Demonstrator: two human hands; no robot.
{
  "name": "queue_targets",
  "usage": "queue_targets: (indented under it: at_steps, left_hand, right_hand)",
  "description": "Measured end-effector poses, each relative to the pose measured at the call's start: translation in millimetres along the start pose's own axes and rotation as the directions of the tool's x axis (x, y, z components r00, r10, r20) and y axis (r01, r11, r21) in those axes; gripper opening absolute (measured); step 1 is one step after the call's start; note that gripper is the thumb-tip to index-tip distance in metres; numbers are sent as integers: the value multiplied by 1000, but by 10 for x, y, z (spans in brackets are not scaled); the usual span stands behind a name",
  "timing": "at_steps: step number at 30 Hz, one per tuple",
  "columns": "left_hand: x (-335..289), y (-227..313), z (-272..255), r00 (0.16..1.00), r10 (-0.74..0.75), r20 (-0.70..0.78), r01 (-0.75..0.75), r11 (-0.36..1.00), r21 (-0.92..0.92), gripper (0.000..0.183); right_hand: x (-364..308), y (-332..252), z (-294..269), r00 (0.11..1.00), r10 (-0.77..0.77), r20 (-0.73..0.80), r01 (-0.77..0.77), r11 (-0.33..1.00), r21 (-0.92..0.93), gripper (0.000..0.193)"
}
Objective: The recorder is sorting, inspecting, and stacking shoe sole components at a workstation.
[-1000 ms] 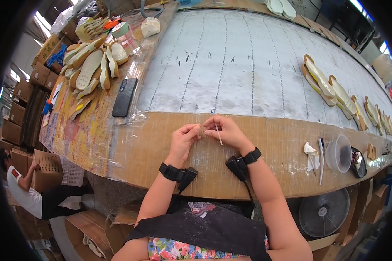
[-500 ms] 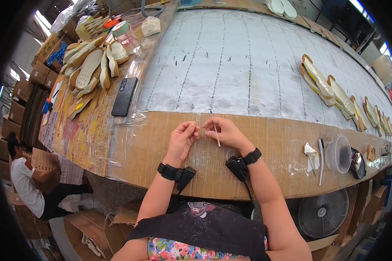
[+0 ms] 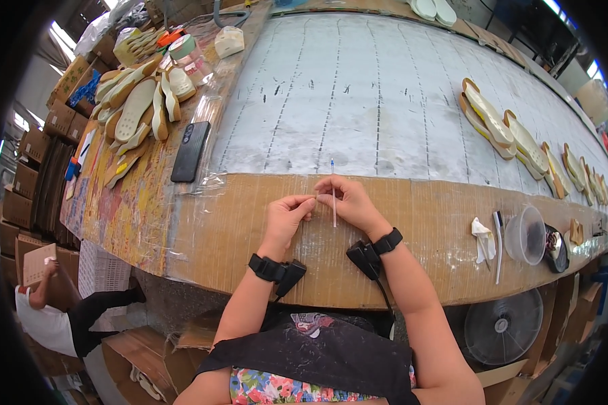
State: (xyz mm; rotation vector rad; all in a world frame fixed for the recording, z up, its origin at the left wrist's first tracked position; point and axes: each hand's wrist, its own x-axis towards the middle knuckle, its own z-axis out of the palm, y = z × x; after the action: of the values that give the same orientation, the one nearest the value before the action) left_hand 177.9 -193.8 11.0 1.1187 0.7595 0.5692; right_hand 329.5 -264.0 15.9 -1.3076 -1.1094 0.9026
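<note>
My left hand [image 3: 291,219] is closed in a pinch, thumb against forefinger, over the cardboard-covered table edge; whatever sits in the pinch is too small to make out. My right hand [image 3: 351,204] holds a thin white pen [image 3: 334,212] with a blue tip, nearly upright between its fingers, the tip pointing away from me. The fingertips of both hands meet. Just beyond them is the pale work surface [image 3: 297,128] with rows of dashed lines.
Shoe soles [image 3: 493,125] stand in a row at right; more soles [image 3: 136,111] are heaped at left near a black phone [image 3: 190,152]. A clear plastic tub [image 3: 525,236], a white stick [image 3: 498,253] and a crumpled tissue [image 3: 481,233] lie at right. A person [image 3: 51,320] handles boxes at far left.
My left fingertips have moved right to meet those of my right hand. The pen has turned more upright. At far left, the other person has raised an arm by a box.
</note>
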Motion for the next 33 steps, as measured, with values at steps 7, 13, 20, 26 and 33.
queue_targets:
  at_steps: [7, 13, 20, 26, 33]
  left_hand:
    - [-39, 17, 163, 998, 35, -60, -26, 988, 150, 14]
    - [-26, -46, 189, 996, 78, -33, -67, 964, 259, 13]
    - [-21, -18, 266, 998, 40, -40, -26, 958, 285, 13]
    - [-43, 17, 314, 997, 28, -72, -10, 973, 230, 15]
    - [-47, 15, 363, 998, 6, -67, 12, 965, 262, 14]
  right_hand:
    - [-36, -39, -54, 999, -27, -41, 22, 992, -123, 14]
    - [-61, -100, -92, 999, -41, -17, 37, 981, -188, 14]
    - [-37, 18, -184, 988, 96, -119, -82, 990, 118, 15]
    - [-83, -62, -260, 994, 104, -31, -105, 994, -26, 17]
    - [-129, -137, -260, 996, 83, -31, -84, 996, -28, 18]
